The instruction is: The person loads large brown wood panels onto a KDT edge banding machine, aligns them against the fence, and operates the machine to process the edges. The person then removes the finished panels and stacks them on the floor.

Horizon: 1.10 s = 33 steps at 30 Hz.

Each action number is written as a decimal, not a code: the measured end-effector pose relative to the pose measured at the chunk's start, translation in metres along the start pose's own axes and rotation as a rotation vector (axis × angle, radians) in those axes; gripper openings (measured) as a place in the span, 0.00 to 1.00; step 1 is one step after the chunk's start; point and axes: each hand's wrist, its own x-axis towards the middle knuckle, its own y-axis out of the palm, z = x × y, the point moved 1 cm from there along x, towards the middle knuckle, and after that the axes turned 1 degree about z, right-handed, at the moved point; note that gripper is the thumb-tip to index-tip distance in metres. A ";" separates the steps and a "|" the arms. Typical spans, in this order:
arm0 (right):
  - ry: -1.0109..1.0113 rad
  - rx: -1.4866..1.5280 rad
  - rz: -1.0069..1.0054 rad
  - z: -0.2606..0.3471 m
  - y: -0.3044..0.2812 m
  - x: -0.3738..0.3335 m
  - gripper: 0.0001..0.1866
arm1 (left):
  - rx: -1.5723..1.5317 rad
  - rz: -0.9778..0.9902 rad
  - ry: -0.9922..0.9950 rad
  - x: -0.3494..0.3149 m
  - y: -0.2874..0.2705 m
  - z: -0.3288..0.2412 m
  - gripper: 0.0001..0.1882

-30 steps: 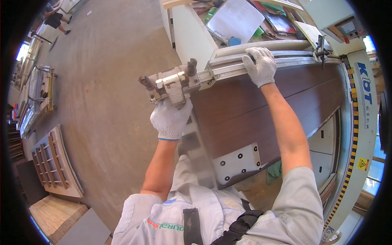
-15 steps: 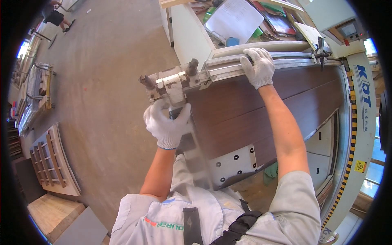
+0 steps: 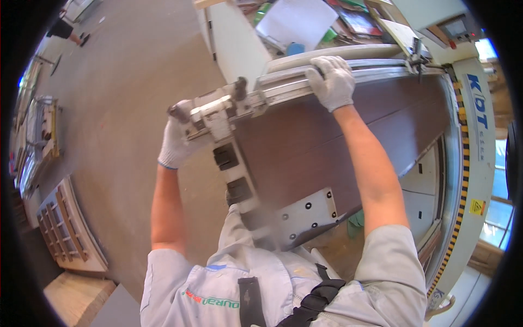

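At the outer end of an aluminium rail (image 3: 289,91) is a worn metal bracket (image 3: 215,117) with two dark knobs. My left hand (image 3: 175,143), in a white knit glove, is closed around the bracket's left end beside one knob; some of its fingers are hidden behind the metal. My right hand (image 3: 333,84), gloved the same way, lies over the rail with its fingers curled across the top. Below the rail lies a dark brown panel (image 3: 327,144) with seams. From the bracket a metal bar (image 3: 235,170) with black square inserts runs toward my body.
The machine's pale frame (image 3: 474,125) with a striped edge stands on the right. A black clamp (image 3: 417,62) sits on the rail's far end. Beyond the rail, a white sheet (image 3: 297,24) lies among scraps. Stacked boards (image 3: 71,226) and a wood block (image 3: 76,297) are at left.
My left hand has moved from below the bracket, near the bar, up and left to its outer end. The bar's black inserts now show. My right hand keeps its place on the rail.
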 end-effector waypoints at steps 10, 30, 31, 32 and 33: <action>0.060 0.008 -0.014 -0.006 -0.011 0.000 0.14 | -0.808 0.179 -0.339 0.020 0.014 -0.004 0.30; 0.053 0.028 0.035 -0.004 0.002 -0.002 0.21 | -0.028 0.041 -0.151 0.004 0.003 -0.008 0.33; 0.048 0.021 0.034 -0.005 0.001 -0.001 0.21 | -0.030 0.014 -0.161 0.008 0.006 -0.008 0.33; 0.043 0.014 0.033 -0.007 0.001 -0.002 0.22 | -0.030 -0.001 -0.157 0.006 0.008 -0.009 0.33; 0.041 -0.003 0.031 -0.008 0.000 -0.003 0.23 | -0.031 -0.015 -0.154 0.004 0.010 -0.012 0.33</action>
